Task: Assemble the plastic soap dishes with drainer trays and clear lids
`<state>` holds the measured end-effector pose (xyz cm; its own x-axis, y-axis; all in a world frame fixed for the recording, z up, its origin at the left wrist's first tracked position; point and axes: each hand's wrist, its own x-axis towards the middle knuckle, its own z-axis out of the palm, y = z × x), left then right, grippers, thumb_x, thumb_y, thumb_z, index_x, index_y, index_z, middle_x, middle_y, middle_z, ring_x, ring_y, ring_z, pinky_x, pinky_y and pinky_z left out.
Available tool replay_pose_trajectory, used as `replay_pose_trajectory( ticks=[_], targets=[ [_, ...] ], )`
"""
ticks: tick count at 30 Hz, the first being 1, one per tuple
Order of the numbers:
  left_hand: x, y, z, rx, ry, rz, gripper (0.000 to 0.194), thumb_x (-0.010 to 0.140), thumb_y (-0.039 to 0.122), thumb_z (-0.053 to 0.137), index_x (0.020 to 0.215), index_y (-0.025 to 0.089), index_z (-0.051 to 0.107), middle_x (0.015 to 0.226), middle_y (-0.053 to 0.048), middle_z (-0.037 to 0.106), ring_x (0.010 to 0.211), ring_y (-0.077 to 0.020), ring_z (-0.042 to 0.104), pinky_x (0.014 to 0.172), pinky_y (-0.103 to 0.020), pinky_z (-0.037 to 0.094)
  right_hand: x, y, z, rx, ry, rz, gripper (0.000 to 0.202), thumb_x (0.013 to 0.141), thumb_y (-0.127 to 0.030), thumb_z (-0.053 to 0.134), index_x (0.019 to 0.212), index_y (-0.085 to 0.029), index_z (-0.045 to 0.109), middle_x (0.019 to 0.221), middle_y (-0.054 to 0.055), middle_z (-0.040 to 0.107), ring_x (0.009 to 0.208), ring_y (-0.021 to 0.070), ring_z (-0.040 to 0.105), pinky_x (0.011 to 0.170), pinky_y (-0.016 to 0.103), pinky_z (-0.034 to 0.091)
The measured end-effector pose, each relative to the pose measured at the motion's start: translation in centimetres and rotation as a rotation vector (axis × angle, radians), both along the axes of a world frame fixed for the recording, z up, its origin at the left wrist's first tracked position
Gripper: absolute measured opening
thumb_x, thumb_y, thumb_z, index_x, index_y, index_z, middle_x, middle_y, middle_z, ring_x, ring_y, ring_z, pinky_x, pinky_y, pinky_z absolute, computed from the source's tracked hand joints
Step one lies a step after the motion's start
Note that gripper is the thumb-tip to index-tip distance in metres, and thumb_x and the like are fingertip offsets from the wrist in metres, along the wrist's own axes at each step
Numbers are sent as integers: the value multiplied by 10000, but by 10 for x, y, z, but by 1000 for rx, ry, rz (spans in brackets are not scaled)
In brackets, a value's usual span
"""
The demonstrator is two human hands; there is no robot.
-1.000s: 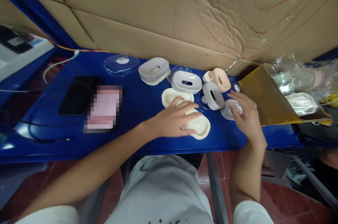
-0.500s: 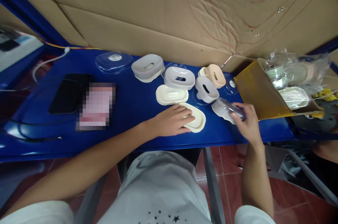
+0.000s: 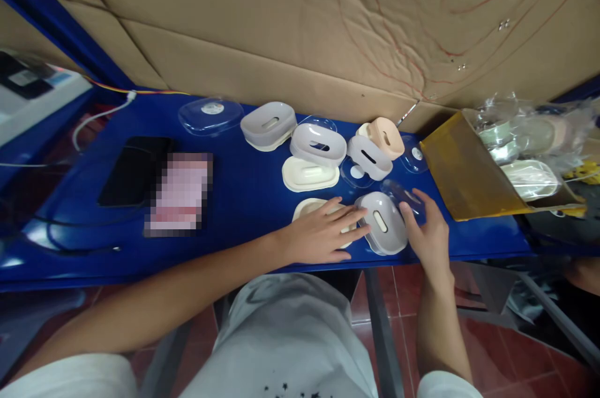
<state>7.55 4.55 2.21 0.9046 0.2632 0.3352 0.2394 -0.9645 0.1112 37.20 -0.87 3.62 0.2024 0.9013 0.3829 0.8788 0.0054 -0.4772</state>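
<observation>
My left hand (image 3: 323, 234) lies with fingers spread over a cream oval tray (image 3: 304, 205), its fingertips at the near-left rim of a grey soap dish (image 3: 383, 223) with a slot in its base. My right hand (image 3: 429, 232) is just right of that dish, thumb and fingers apart around a clear plastic lid (image 3: 396, 190); the hand partly hides the lid. Behind lie another cream tray (image 3: 310, 174), a grey slotted dish (image 3: 319, 145), a smaller grey piece (image 3: 370, 157) and a peach dish (image 3: 388, 137).
Another grey dish (image 3: 268, 125) on a cream base and a clear lid (image 3: 210, 115) lie farther left. A phone (image 3: 180, 192) rests beside a black object (image 3: 126, 170). At right stands a cardboard box (image 3: 462, 167) with wrapped dishes. Cardboard (image 3: 234, 23) lines the back.
The grey dish has come off from under the clear lid and now sits uncovered beside my left hand. My left fingers have spread and shifted slightly right; my right fingers have opened.
</observation>
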Motion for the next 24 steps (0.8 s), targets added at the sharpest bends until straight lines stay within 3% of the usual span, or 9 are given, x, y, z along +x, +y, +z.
replay_pose_trajectory(
  ticks=[3,6,9,13,17,20,24],
  targets=[
    [-1,1,0,-15,-10,5,662,1004,475,738,1574,204,539,1673,-180,501,1426,-328,599,1240,-523,383,1,-3,1,102,-171,-53,522,1068,-575,547,1445,-226,638,1558,197,609,1493,417,524,1189,676,396],
    [-2,1,2,9,5,14,640,1022,476,718,1580,226,527,1674,-166,502,1409,-312,600,1224,-499,377,-19,-22,1,37,-263,102,400,1093,-508,536,1405,-292,662,1450,138,694,1390,380,609,1159,625,393],
    [-4,3,8,41,18,49,662,1016,469,730,1592,230,507,1657,-164,513,1376,-317,607,1193,-492,379,-46,-42,-2,-69,-339,283,454,1069,-512,609,1473,-305,610,1391,124,727,1282,359,663,1107,574,399],
    [-12,5,24,56,66,137,566,1005,438,741,1492,194,590,1476,-161,640,1222,-325,670,1064,-470,443,-59,-50,-3,-70,-319,263,448,1105,-429,534,1536,-311,553,1405,134,723,1284,359,668,1087,574,392],
    [-29,-11,30,59,98,235,399,1050,352,663,1415,195,632,1350,-134,699,1212,-317,672,1030,-480,477,-40,-46,0,-54,-218,199,384,1115,-427,461,1444,-313,625,1331,124,757,1245,362,683,1063,576,422],
    [-46,-34,21,21,51,358,357,1077,332,614,1419,232,638,1412,-127,691,1281,-311,654,1126,-533,464,-16,-34,-1,55,-212,72,387,1106,-461,465,1382,-284,670,1283,147,767,1200,369,689,1042,564,449],
    [-67,-58,6,3,-39,542,351,1084,246,556,1418,212,660,1480,-164,665,1345,-338,645,1173,-623,466,14,-4,-3,126,-361,-35,393,1101,-443,496,1370,-246,702,1296,151,778,1229,378,683,1121,611,372]
  ],
)
